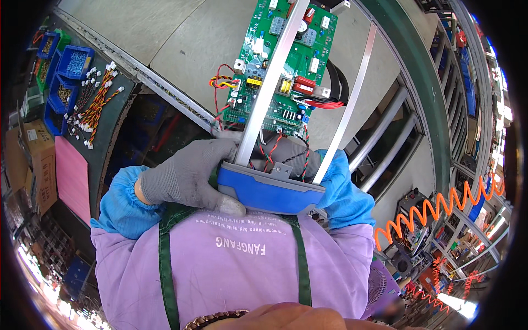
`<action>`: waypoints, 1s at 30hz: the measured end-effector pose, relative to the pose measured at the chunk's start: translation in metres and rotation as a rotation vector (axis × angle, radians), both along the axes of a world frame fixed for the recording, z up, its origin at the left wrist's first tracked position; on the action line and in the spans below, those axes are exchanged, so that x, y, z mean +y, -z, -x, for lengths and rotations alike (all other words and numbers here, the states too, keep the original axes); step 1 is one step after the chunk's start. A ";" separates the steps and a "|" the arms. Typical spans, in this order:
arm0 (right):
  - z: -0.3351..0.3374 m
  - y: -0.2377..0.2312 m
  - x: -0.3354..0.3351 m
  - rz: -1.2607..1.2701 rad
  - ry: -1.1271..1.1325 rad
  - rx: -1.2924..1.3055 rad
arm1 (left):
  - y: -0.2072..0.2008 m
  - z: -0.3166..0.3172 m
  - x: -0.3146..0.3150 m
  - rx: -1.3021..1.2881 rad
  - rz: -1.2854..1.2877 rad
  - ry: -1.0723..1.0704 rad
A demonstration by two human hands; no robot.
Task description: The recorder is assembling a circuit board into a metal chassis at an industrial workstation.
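My left hand [190, 173], in a grey glove, grips the left end of a blue and dark-grey end panel [269, 190]. Its thumb lies along the panel's near side; the fingertips by the wires are blurred. Behind the panel, my gloved right hand [294, 154] reaches in among thin twisted wires [269, 153], its fingers mostly hidden. Two silver metal rails [269, 88] run away from the panel. A green circuit board [291, 71] with many components lies between and under them, with red, yellow and black wires at its edges.
On the left bench stand blue bins [75, 61] of small parts, beside bundled wire leads with white connectors [102, 104]. A pink sheet [72, 176] and a cardboard box [41, 159] are nearby. Metal rollers [382, 129] and a coiled orange air hose [434, 212] are at right.
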State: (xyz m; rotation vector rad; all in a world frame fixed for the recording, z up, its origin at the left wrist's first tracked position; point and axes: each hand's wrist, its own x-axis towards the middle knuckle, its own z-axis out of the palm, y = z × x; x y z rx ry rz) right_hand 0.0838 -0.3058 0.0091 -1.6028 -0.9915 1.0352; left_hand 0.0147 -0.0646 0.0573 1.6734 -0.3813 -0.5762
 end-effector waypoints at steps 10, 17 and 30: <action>-0.025 -0.005 -0.018 0.090 0.020 -0.008 | -0.013 -0.006 -0.003 0.264 0.012 -0.030; -0.021 -0.023 -0.031 0.387 0.065 -0.250 | -0.011 -0.005 -0.003 0.163 -0.077 0.009; 0.015 -0.017 -0.033 0.327 0.973 -0.801 | -0.018 -0.007 -0.003 0.137 -0.053 -0.026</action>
